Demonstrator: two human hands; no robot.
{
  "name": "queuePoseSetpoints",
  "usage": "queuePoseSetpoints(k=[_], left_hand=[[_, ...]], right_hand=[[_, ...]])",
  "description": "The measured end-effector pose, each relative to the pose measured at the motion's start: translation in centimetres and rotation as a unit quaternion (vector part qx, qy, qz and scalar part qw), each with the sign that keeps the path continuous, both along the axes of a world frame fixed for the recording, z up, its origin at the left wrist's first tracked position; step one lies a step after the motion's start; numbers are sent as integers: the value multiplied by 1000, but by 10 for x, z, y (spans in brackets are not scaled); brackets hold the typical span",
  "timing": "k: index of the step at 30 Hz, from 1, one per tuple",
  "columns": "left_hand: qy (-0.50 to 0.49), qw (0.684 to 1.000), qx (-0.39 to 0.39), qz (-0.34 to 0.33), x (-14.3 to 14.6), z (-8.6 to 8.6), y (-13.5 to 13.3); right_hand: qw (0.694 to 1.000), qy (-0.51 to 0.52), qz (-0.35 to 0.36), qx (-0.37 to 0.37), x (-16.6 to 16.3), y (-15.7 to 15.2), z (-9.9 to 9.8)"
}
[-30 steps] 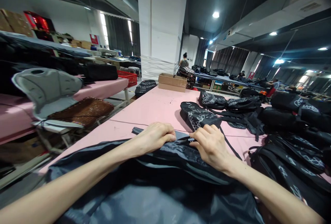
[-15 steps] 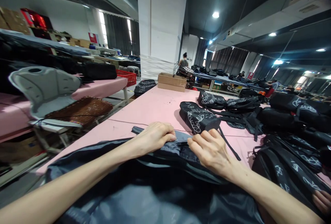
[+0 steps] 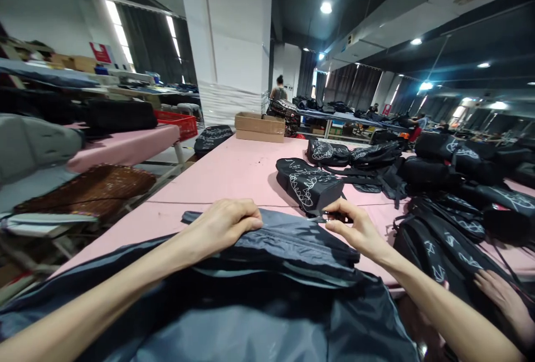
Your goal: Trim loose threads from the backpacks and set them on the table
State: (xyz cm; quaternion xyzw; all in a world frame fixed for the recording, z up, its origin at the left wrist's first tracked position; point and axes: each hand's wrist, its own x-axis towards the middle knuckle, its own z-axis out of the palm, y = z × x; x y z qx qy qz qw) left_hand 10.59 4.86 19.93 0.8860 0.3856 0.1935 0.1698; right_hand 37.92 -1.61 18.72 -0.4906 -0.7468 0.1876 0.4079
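A large dark bag (image 3: 234, 328) with a shiny blue-grey lining spreads across the near side, its mouth gaping toward me. My left hand (image 3: 228, 225) is closed on the grey fabric at its far edge, thumb on top. To the right, my right hand (image 3: 355, 228) pinches a thin dark strip at the end of that edge between thumb and forefinger. Whether the strip is fabric or a zipper end, I cannot tell. Gathered folds of lining (image 3: 288, 242) lie between the hands. Just beyond my right hand sits a black bag with white line drawings (image 3: 307, 184).
More black printed bags (image 3: 434, 239) are heaped along the right of the pink table (image 3: 209, 178). Another person's hand (image 3: 499, 295) rests on one at the lower right. An open cardboard box (image 3: 259, 128) stands at the far end. A chair with a woven seat (image 3: 92, 184) is at left.
My right hand has shifted from a knuckles-up grip on the fabric to a fingertip pinch at its right end. The hands are farther apart. The view has swung right.
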Motion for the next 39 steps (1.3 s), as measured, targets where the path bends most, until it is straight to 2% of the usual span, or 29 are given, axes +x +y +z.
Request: queuePoseSetpoints(k=[3,7,13,15,20,24,26,27,29,31,32,34,36,37,39], left_hand=[[5,1000,-4,0,0,-1,1],[3,1000,-1,2,2,-1,2],[4,1000,19,-9,3,-5,3],[3,999,30,-18,2,-6,4],[3,997,66,-33,-3,-7,7],[36,985,130,-111,10,-11,-7],[110,969,165,-145,26,-15,-20],[156,961,178,-140,34,-15,-25],[233,950,186,-90,47,-12,-26],[258,952,166,-8,50,-1,-10],[252,955,150,38,45,7,5],[205,962,119,133,25,27,39],[153,953,40,259,-5,43,71],[131,943,4,305,-20,49,82],[87,924,-67,365,-42,51,93]], right_hand=[[999,-30,-17,21,10,-10,-7],[986,-132,16,100,11,-22,-8],[964,-216,3,155,11,-22,-9],[966,-214,17,146,16,-23,-6],[993,-94,24,73,30,-46,-3],[971,-217,-28,97,25,-67,-24],[958,-252,-57,122,19,-64,-32],[959,-246,-62,125,17,-59,-33],[974,-191,-45,117,16,-43,-26],[990,-80,-40,112,21,-27,-10],[991,-14,-62,118,26,-21,0],[973,90,-146,155,37,-15,17],[951,111,-215,192,48,-17,28],[951,97,-220,196,50,-20,30],[966,47,-171,189,46,-29,26]])
